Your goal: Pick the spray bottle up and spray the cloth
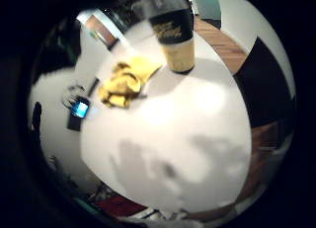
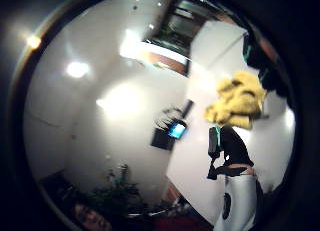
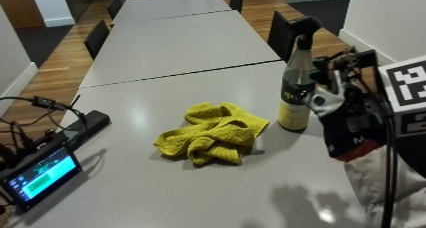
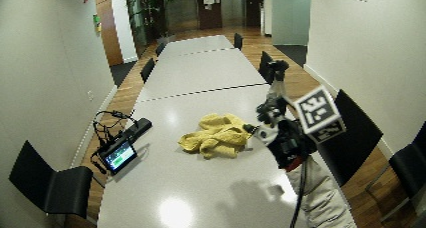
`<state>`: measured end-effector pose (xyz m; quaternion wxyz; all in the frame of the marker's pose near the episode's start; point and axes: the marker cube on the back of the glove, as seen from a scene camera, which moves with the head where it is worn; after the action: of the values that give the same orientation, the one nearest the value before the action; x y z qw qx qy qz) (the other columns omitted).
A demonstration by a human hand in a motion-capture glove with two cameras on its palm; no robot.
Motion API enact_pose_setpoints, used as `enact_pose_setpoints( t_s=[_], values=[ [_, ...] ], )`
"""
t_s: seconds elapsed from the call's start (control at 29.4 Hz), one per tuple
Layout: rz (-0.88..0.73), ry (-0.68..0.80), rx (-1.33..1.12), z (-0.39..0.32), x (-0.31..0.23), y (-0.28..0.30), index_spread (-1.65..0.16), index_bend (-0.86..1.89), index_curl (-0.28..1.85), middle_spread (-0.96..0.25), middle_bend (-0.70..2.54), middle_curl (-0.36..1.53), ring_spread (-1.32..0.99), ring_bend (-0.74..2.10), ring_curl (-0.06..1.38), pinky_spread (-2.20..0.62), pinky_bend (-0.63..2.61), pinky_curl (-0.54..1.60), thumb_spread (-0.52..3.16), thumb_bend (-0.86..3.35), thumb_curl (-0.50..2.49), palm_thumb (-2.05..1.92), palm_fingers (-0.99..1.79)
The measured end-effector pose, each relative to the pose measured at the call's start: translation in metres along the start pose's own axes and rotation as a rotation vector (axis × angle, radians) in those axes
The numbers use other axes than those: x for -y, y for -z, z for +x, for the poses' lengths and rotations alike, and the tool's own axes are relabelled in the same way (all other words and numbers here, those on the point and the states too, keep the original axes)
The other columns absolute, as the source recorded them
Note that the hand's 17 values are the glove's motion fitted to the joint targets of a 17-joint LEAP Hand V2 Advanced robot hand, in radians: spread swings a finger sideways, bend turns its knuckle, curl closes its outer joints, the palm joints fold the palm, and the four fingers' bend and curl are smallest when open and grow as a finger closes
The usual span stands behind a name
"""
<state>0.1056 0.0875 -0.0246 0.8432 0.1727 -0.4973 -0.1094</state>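
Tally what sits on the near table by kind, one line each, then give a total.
Spray bottle: 1
Yellow cloth: 1
Small screen device: 1
Black box with cables: 1
Total: 4

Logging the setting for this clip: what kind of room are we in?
Probably an office meeting room: a long row of grey tables pushed end to end, black chairs along the sides, wood flooring and a potted plant at the far end.
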Motion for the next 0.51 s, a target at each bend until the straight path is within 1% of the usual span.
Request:
enact_pose_setpoints(
  t_s=[0.03, 0.1, 0.17, 0.2, 0.27, 0.31, 0.37, 0.44, 0.48, 0.51],
  values=[
    [0.046, -0.007, 0.056, 0.007, 0.001, 0.009, -0.21, 0.31, 0.37, -0.06, 0.68, 0.36, -0.08, 0.64, 0.37, -0.14, 0.55, 0.34, 0.84, 0.25, 0.37, 0.80, 0.59],
    [0.141, -0.040, 0.135, 0.029, 0.011, 0.025, -0.22, 0.36, 0.41, -0.04, 0.69, 0.37, -0.08, 0.57, 0.37, -0.06, 0.35, 0.32, 0.85, 0.25, 0.38, 0.84, 0.34],
    [0.194, -0.087, 0.186, 0.056, 0.026, 0.030, -0.23, 0.36, 0.40, -0.03, 0.66, 0.37, -0.08, 0.50, 0.35, -0.03, 0.29, 0.30, 0.86, 0.24, 0.39, 0.85, 0.25],
    [0.191, -0.120, 0.207, 0.070, 0.035, 0.027, -0.24, 0.33, 0.39, -0.03, 0.63, 0.36, -0.09, 0.47, 0.33, -0.01, 0.29, 0.28, 0.86, 0.23, 0.39, 0.86, 0.19],
    [0.140, -0.191, 0.241, 0.103, 0.050, 0.016, -0.26, 0.31, 0.38, -0.02, 0.60, 0.35, -0.09, 0.44, 0.31, 0.01, 0.26, 0.26, 0.85, 0.21, 0.40, 0.87, 0.17],
    [0.109, -0.216, 0.254, 0.118, 0.055, 0.011, -0.26, 0.29, 0.37, -0.02, 0.58, 0.34, -0.09, 0.43, 0.30, 0.02, 0.24, 0.24, 0.84, 0.20, 0.40, 0.87, 0.18],
    [0.068, -0.236, 0.273, 0.140, 0.059, 0.006, -0.29, 0.26, 0.34, -0.03, 0.60, 0.35, -0.11, 0.44, 0.28, 0.04, 0.18, 0.21, 0.84, 0.18, 0.41, 0.89, 0.30],
    [0.060, -0.227, 0.293, 0.149, 0.059, 0.008, -0.30, 0.27, 0.33, -0.05, 0.59, 0.34, -0.12, 0.44, 0.26, 0.06, 0.17, 0.19, 0.84, 0.16, 0.41, 0.89, 0.46],
    [0.062, -0.219, 0.310, 0.151, 0.058, 0.009, -0.30, 0.34, 0.35, -0.06, 0.57, 0.34, -0.12, 0.43, 0.26, 0.05, 0.22, 0.21, 0.84, 0.16, 0.42, 0.90, 0.66],
    [0.065, -0.209, 0.329, 0.151, 0.057, 0.011, -0.29, 0.34, 0.34, -0.06, 0.55, 0.33, -0.12, 0.44, 0.25, 0.03, 0.25, 0.20, 0.81, 0.15, 0.43, 0.92, 0.80]
  ],
)
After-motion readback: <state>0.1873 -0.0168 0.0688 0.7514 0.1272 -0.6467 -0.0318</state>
